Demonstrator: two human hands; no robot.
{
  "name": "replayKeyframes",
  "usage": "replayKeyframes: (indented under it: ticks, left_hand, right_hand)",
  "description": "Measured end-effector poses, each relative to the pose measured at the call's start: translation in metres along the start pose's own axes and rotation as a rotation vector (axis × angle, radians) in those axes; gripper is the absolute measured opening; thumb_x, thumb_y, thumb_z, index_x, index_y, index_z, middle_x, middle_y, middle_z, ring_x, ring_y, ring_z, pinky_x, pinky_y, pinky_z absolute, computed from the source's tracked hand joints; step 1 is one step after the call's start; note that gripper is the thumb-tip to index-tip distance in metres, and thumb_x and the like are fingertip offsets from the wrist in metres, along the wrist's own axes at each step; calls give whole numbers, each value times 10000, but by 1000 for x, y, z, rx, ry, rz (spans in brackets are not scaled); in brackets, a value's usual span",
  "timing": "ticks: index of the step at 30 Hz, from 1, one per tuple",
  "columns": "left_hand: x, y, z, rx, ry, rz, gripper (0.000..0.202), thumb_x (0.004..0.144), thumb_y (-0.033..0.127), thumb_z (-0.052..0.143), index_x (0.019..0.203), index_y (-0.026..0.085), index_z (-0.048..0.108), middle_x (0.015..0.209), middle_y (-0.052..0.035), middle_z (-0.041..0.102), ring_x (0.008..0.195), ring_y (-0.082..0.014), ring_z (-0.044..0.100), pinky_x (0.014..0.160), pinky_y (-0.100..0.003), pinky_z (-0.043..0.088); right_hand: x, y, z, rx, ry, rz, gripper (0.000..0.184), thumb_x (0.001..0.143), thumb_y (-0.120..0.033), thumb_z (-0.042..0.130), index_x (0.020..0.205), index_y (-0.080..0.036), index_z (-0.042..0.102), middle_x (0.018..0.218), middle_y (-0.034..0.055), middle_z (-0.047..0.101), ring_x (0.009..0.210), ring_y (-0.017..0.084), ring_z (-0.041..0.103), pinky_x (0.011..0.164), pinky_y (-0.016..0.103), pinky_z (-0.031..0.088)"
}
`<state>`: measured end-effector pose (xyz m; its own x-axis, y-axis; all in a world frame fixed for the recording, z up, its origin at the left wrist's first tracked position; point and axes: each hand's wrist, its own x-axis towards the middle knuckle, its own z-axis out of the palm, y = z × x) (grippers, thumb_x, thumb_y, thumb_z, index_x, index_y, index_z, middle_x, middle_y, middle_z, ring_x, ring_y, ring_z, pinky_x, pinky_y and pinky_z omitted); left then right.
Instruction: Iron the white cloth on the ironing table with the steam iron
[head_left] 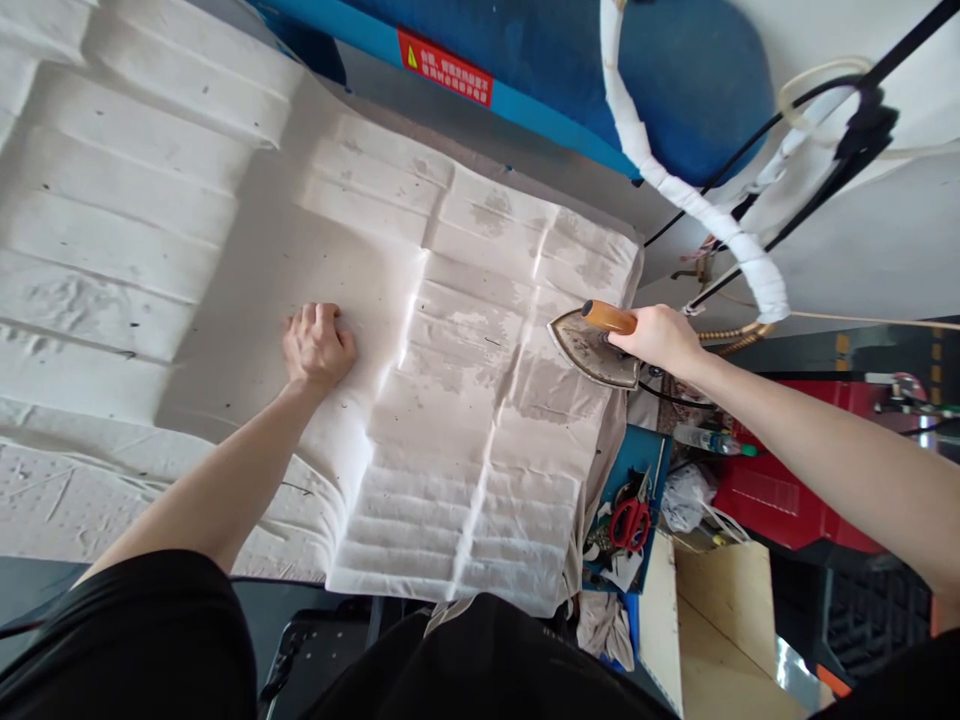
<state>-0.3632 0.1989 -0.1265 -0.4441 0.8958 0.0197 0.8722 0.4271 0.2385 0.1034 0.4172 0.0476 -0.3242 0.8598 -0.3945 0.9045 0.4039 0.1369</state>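
My right hand grips the wooden handle of an iron. The metal soleplate, pointed to the left, lies on or just above the right edge of a creased white cloth; I cannot tell which. Damp-looking darker patches mark the cloth to its left. My left hand is closed in a loose fist and rests on the cloth left of the middle, on a smooth shaded area. Nothing shows in its curled fingers, and its palm side is hidden.
A blue machine with a red warning label stands along the far side. A white-wrapped hose curves down near the iron. At right are a blue tray with red-handled scissors, a plastic bottle and an open box.
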Motion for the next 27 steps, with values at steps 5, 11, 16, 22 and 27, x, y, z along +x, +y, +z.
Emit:
replayKeyframes:
  ticks: [5,11,16,22,27]
  left_hand:
    - [0,0,-1,1,-6,-1,361,876,203,499,1213,119,597,1181,-194,637,1140,-350,583,1039,-489,402]
    - [-1,2,-3,-29,-32,-16,362,896,190,497,1239,110,583,1219,-183,623,1168,-324,556,1065,-476,369]
    - [-1,3,-3,-9,-47,-15,348,905,203,485,1232,122,575,1221,-187,619,1168,-335,555,1062,-470,367]
    - [-2,4,-6,-39,-59,-26,363,905,186,470,1246,114,572,1214,-186,615,1150,-332,563,1056,-466,372]
    - [-1,6,-8,17,-43,-6,367,893,193,469,1229,104,587,1179,-188,628,1137,-332,582,1035,-457,392]
  right_hand:
    - [-4,-1,2,-36,45,31,462,861,-529,623,1133,-203,808,924,122,802,914,339,755,740,367,544]
    - [-5,-4,-2,-52,-8,32,487,888,-549,597,1144,-186,797,986,155,798,973,372,741,779,403,546]
    - [-5,-7,-4,-49,-19,41,451,893,-527,613,1140,-197,797,966,151,799,952,361,739,729,378,507]
    - [-10,-15,-13,-11,-54,29,420,907,-466,620,1138,-161,796,1022,185,798,933,326,735,666,355,422]
    - [-9,-16,-12,-45,-57,41,465,898,-517,606,1145,-172,796,1028,163,799,964,330,743,718,347,477]
